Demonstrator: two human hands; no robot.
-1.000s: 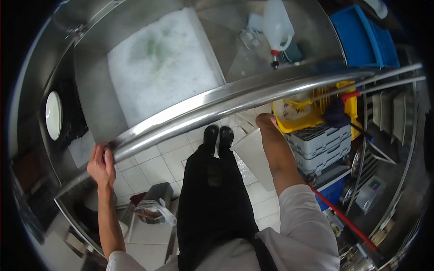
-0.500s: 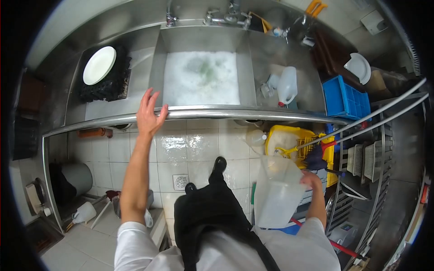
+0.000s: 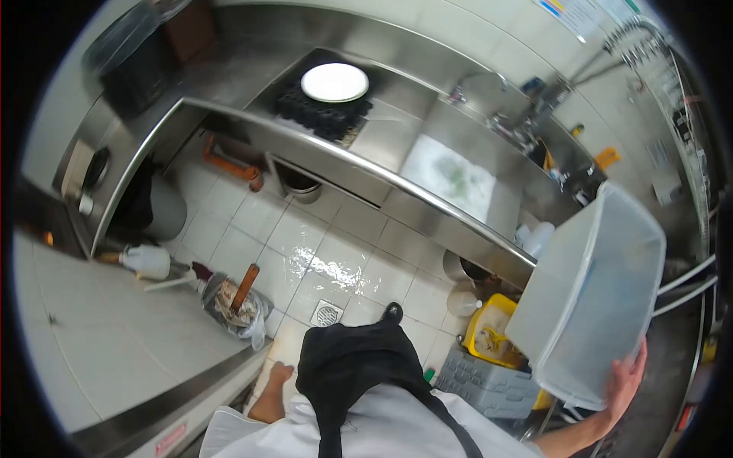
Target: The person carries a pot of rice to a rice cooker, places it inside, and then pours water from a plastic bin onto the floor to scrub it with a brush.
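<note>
A large translucent plastic bin (image 3: 561, 305) is held up on the right, tilted with its open side turned toward the right. My right hand (image 3: 626, 382) grips its rim near the lower corner, fingers pressed on the wall. My left hand (image 3: 281, 372) hangs low beside my body, nearest the counter edge on the left; its fingers are hidden from above. Behind the bin lies the sink basin with white suds (image 3: 450, 175), greenish in the middle. A white plate (image 3: 334, 82) rests on a black rack (image 3: 324, 114) farther left.
A steel rail (image 3: 347, 156) runs along the sink front. Below the bin stand a yellow mop bucket (image 3: 489, 336) and a grey crate (image 3: 489, 382). A bagged bin (image 3: 237, 305) with a wooden handle is at left. The tiled floor (image 3: 336, 263) looks wet around a drain (image 3: 327, 313).
My right hand has raised the plastic bin from beside me to sink height on the right. My left hand has left the rail and dropped to my side. The view has turned.
</note>
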